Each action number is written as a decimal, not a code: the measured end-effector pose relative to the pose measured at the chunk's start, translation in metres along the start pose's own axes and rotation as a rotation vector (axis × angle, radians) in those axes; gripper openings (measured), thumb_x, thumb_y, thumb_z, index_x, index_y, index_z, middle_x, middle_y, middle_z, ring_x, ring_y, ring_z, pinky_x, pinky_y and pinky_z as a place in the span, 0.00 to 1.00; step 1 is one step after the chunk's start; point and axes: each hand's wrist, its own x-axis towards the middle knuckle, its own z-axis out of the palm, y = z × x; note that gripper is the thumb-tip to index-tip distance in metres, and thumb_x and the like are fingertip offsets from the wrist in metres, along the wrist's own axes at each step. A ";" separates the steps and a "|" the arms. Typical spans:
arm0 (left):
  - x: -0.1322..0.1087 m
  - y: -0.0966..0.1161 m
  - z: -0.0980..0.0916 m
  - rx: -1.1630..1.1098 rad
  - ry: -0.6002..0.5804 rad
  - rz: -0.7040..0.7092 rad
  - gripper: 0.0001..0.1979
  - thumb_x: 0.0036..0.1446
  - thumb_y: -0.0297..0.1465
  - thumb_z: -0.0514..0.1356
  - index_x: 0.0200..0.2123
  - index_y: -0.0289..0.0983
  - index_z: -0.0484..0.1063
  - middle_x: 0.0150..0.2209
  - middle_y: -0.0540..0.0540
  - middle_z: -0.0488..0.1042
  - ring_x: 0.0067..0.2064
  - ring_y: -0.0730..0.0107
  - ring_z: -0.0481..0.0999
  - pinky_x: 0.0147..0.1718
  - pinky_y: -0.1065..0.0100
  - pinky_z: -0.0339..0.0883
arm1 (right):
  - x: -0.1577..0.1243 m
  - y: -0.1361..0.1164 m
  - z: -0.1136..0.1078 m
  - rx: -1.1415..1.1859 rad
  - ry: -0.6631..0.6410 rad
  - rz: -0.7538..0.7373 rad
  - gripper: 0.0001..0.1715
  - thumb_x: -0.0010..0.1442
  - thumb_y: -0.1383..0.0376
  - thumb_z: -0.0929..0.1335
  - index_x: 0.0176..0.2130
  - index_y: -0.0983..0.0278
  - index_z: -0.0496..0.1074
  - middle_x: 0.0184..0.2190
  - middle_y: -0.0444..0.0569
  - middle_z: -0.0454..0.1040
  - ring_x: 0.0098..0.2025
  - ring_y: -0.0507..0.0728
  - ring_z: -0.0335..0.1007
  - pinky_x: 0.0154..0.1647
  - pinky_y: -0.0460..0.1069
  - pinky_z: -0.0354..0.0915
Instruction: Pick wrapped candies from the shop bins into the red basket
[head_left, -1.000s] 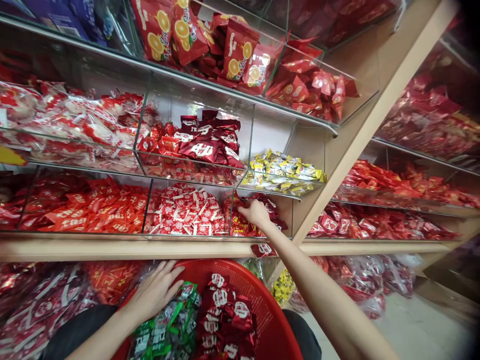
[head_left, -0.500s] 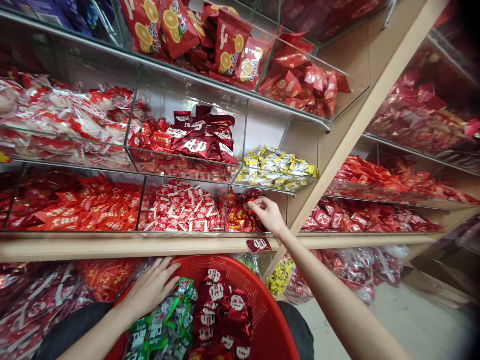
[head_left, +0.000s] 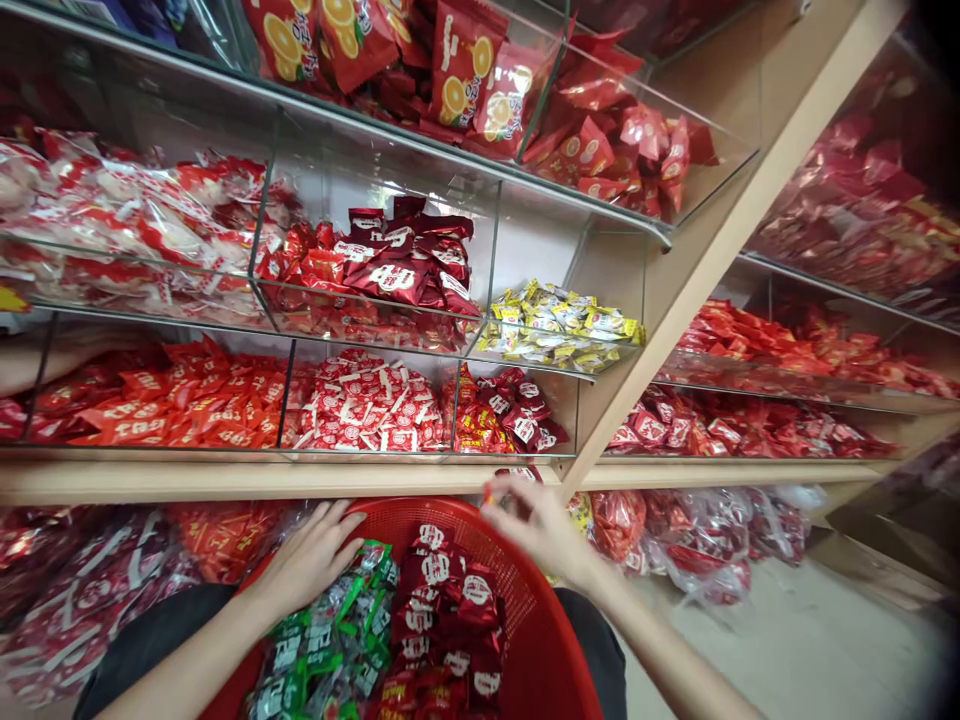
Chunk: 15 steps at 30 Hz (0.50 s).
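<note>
My left hand (head_left: 309, 560) lies spread over the near left rim of a red plastic mesh basket (head_left: 420, 525), its fingertips against the rim and its palm just above green-and-silver snack packets (head_left: 319, 635). Dark red foil packets (head_left: 446, 620) fill the basket's right side. My right hand (head_left: 531, 525) hangs over the basket's far rim, just below the wooden shelf edge. Its fingers pinch together on a small dark red packet (head_left: 519, 474), which is partly hidden behind them.
Clear acrylic bins (head_left: 517, 420) of red, white and yellow wrapped snacks line the wooden shelves ahead. Bulging bags (head_left: 697, 550) stand on the floor to the right of the basket. Another person's forearm (head_left: 45, 365) shows at the far left.
My right hand has moved down and out of the bin to above the basket. The small dark red packet by the shelf edge now sits at its fingers. My left hand has barely moved.
</note>
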 end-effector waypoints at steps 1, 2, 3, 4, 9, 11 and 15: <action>0.000 0.000 0.001 -0.001 0.007 0.001 0.21 0.58 0.42 0.47 0.51 0.41 0.67 0.55 0.40 0.63 0.55 0.53 0.63 0.51 0.56 0.59 | -0.012 -0.005 0.014 -0.061 -0.131 -0.035 0.15 0.57 0.56 0.63 0.40 0.63 0.68 0.32 0.46 0.71 0.28 0.50 0.65 0.29 0.45 0.61; 0.000 -0.001 0.001 -0.002 0.013 0.000 0.21 0.58 0.42 0.47 0.50 0.41 0.67 0.55 0.40 0.63 0.55 0.53 0.63 0.51 0.57 0.59 | -0.025 -0.008 0.029 -0.127 -0.248 -0.084 0.14 0.57 0.56 0.63 0.39 0.62 0.69 0.33 0.45 0.72 0.31 0.51 0.67 0.31 0.45 0.61; 0.000 -0.001 0.002 -0.003 0.018 -0.002 0.21 0.58 0.42 0.47 0.50 0.42 0.67 0.56 0.41 0.63 0.55 0.54 0.63 0.51 0.57 0.59 | -0.036 -0.009 0.046 -0.200 -0.360 -0.133 0.13 0.56 0.56 0.64 0.37 0.62 0.70 0.33 0.45 0.73 0.32 0.52 0.68 0.31 0.45 0.61; -0.001 -0.002 0.003 -0.002 0.021 -0.004 0.21 0.58 0.42 0.47 0.50 0.42 0.67 0.56 0.41 0.63 0.55 0.54 0.63 0.52 0.57 0.59 | -0.047 -0.008 0.063 -0.285 -0.474 -0.174 0.14 0.55 0.54 0.64 0.35 0.62 0.70 0.32 0.45 0.73 0.31 0.52 0.69 0.29 0.45 0.61; -0.001 -0.002 0.004 0.008 0.022 -0.013 0.21 0.58 0.42 0.48 0.50 0.42 0.67 0.56 0.42 0.63 0.55 0.55 0.63 0.52 0.57 0.59 | -0.071 0.013 0.132 -0.606 -0.678 -0.300 0.23 0.52 0.47 0.64 0.34 0.64 0.70 0.32 0.47 0.75 0.29 0.57 0.72 0.23 0.47 0.62; -0.002 -0.001 0.004 0.016 0.006 -0.023 0.21 0.58 0.42 0.48 0.50 0.42 0.67 0.56 0.41 0.63 0.56 0.54 0.63 0.52 0.57 0.58 | -0.072 0.020 0.145 -0.678 -0.640 -0.307 0.24 0.52 0.46 0.63 0.33 0.64 0.70 0.30 0.47 0.75 0.27 0.58 0.72 0.21 0.48 0.62; -0.002 0.000 -0.001 -0.002 -0.013 -0.034 0.21 0.58 0.41 0.48 0.51 0.41 0.67 0.57 0.41 0.62 0.56 0.53 0.62 0.53 0.56 0.58 | -0.070 0.021 0.140 -0.680 -0.521 -0.275 0.20 0.51 0.48 0.65 0.32 0.63 0.70 0.28 0.45 0.75 0.25 0.56 0.72 0.19 0.46 0.59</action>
